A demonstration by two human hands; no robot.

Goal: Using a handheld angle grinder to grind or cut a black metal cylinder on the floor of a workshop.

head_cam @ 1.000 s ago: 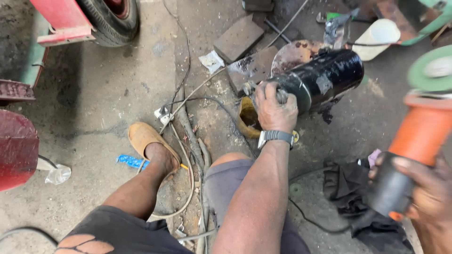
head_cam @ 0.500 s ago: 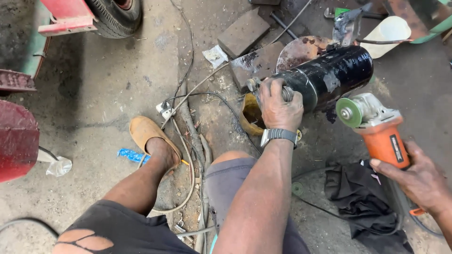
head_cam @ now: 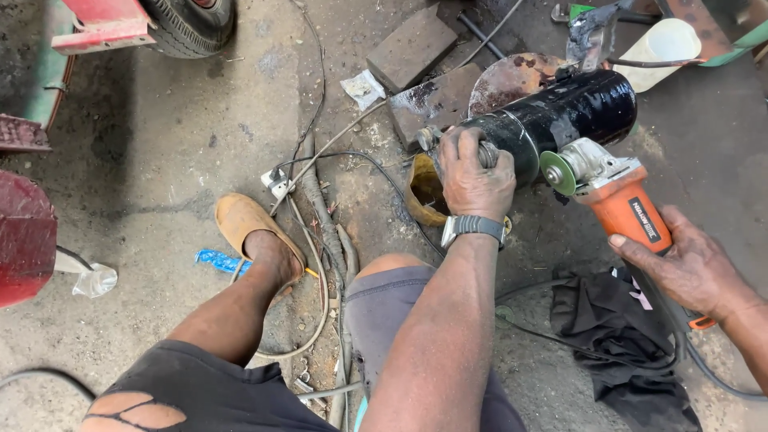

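dirty concrete floor (head_cam: 160,144) is lying under everything; left hand (head_cam: 472,172) is squeezing tight around the black cylinder (head_cam: 560,120), right hand (head_cam: 680,260) is wrapping fully around the orange grinder (head_cam: 616,200) just right of it; the green disc (head_cam: 558,173) could be nicking nearby fingers (head_cam: 460,144) if the cylinder is rolling.

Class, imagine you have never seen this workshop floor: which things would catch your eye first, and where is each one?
First comes the orange angle grinder at right of centre, gripped by the right hand, its green disc against the black cylinder. The left hand, a grey watch on its wrist, clasps the cylinder's near end. At top left a tyre sits beside red metal.
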